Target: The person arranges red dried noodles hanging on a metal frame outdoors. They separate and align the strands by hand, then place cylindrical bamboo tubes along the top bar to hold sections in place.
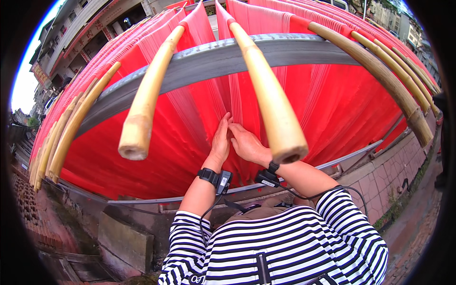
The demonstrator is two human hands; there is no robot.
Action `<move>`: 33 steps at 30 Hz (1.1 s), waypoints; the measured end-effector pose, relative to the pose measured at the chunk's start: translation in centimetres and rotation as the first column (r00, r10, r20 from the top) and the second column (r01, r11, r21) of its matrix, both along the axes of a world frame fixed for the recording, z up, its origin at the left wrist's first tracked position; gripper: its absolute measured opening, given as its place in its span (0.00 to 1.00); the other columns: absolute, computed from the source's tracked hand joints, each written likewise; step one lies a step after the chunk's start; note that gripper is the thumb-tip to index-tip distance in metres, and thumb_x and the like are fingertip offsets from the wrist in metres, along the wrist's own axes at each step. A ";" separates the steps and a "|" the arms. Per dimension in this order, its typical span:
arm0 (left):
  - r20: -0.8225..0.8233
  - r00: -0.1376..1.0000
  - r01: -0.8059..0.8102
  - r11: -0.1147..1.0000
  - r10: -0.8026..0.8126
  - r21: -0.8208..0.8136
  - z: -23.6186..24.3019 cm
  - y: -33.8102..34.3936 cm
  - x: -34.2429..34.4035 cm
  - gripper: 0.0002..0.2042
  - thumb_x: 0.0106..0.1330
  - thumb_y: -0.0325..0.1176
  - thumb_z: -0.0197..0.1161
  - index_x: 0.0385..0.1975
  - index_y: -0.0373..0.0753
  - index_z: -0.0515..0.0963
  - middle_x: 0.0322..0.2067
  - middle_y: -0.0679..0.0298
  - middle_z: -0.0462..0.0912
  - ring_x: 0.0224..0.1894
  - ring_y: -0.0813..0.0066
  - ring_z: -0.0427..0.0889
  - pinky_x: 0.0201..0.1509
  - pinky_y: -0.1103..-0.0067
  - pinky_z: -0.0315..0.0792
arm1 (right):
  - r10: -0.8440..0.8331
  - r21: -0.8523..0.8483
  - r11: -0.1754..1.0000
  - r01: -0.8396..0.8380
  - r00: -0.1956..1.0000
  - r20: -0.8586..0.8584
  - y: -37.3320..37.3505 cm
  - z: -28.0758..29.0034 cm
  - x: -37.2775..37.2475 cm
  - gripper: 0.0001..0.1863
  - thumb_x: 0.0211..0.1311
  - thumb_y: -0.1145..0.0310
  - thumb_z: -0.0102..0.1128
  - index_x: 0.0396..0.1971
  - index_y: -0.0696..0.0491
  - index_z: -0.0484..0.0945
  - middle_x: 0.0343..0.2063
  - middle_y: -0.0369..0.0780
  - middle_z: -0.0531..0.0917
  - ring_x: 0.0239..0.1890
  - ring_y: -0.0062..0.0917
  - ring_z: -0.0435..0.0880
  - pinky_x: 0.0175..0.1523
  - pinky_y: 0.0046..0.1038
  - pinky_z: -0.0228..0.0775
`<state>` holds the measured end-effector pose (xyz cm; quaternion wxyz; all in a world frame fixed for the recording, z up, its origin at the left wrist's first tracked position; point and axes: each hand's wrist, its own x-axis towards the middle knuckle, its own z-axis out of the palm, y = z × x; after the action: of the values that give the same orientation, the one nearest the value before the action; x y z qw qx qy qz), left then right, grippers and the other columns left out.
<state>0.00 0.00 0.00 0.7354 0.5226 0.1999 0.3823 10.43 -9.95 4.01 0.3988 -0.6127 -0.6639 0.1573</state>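
Observation:
Red fine strands (199, 118) hang like curtains from bamboo poles over a grey metal rail (209, 61). My left hand (221, 140) reaches up into the strands between two poles, fingers pressed against them. Touching it on the right, my right hand (247, 145) has its fingers pushed into the same bundle. One thick bamboo pole (145, 104) ends just left of my hands and another bamboo pole (273, 99) ends right above my right wrist. Both wrists carry black devices with cables.
More bamboo poles with red strands (380, 71) fan out to the right and several poles (66, 128) to the left. A lower metal rail (351, 154) runs under the strands. Brick paving lies below on both sides, and buildings stand at the back left.

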 end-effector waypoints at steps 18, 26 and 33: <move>-0.132 0.991 -0.010 1.000 0.012 0.013 1.1 0.2 -0.4 0.36 0.74 0.63 0.49 0.76 0.52 0.53 0.72 0.63 0.61 0.72 0.67 0.60 0.73 0.68 0.51 | -0.218 0.117 0.970 0.214 0.976 0.025 1.5 -1.8 2.5 0.31 0.63 0.79 0.52 0.67 0.63 0.61 0.67 0.56 0.66 0.69 0.49 0.66 0.71 0.40 0.63; -0.149 0.988 -0.030 0.998 0.037 0.046 0.8 0.4 -0.4 0.36 0.74 0.62 0.49 0.76 0.51 0.53 0.72 0.61 0.61 0.73 0.65 0.58 0.74 0.67 0.49 | -0.244 0.159 0.959 0.235 0.969 0.035 1.1 -2.2 3.7 0.29 0.63 0.78 0.50 0.66 0.63 0.62 0.66 0.58 0.66 0.67 0.51 0.68 0.69 0.41 0.65; -0.137 0.990 -0.037 0.998 0.043 0.044 0.7 0.5 -0.5 0.37 0.74 0.62 0.50 0.76 0.49 0.54 0.72 0.60 0.61 0.73 0.64 0.58 0.75 0.67 0.49 | -0.262 0.148 0.955 0.259 0.965 0.001 0.7 -2.3 4.4 0.29 0.63 0.79 0.52 0.66 0.62 0.63 0.65 0.56 0.68 0.67 0.50 0.68 0.70 0.40 0.63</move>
<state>-0.47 0.54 0.65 0.7010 0.5589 0.2526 0.3639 14.87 -9.20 1.75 0.4531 -0.6653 -0.5915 0.0477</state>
